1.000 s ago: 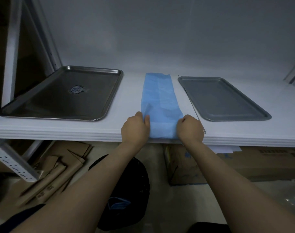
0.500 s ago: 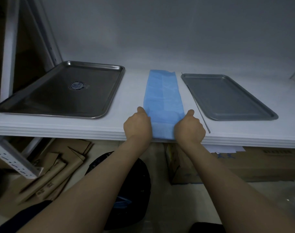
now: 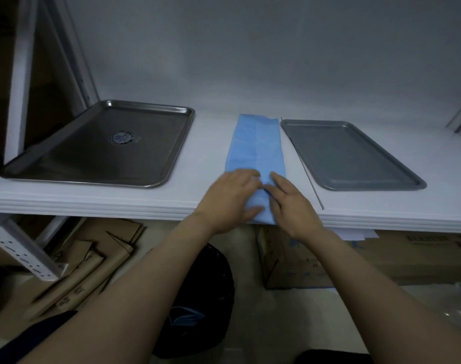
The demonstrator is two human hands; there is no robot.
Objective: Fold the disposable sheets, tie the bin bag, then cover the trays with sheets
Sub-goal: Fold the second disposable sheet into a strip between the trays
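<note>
While the folded blue sheet (image 3: 257,145) lies as a long narrow strip on the white worktop (image 3: 211,143), running from the back wall side to the front edge, its near end sits under both hands. The left hand (image 3: 229,198) lies flat on the strip's left part, its fingers (image 3: 246,176) straight, close together and blurred, the thumb down by the front edge. The right hand (image 3: 289,203) lies flat on the right part, with its fingers straight and slightly spread. The two sets of fingertips almost meet over the middle of the strip, and neither hand pinches it.

To the left of the sheet, well apart from it, a steel tray (image 3: 106,158) rests on the worktop with a round mark (image 3: 120,137) on its floor. To the right, nearer the sheet, lies a flatter grey tray (image 3: 350,153). A thin rod (image 3: 306,169) lies between it and the sheet.

Both forearms reach up and forward from the bottom corners and converge on the sheet. A dark sleeve (image 3: 27,334) shows at the left elbow. Below the worktop a black bin bag (image 3: 203,285) stands on the floor with something blue (image 3: 184,315) in it, flattened cardboard (image 3: 87,261) to its left and a cardboard box (image 3: 302,258) to its right.
</note>
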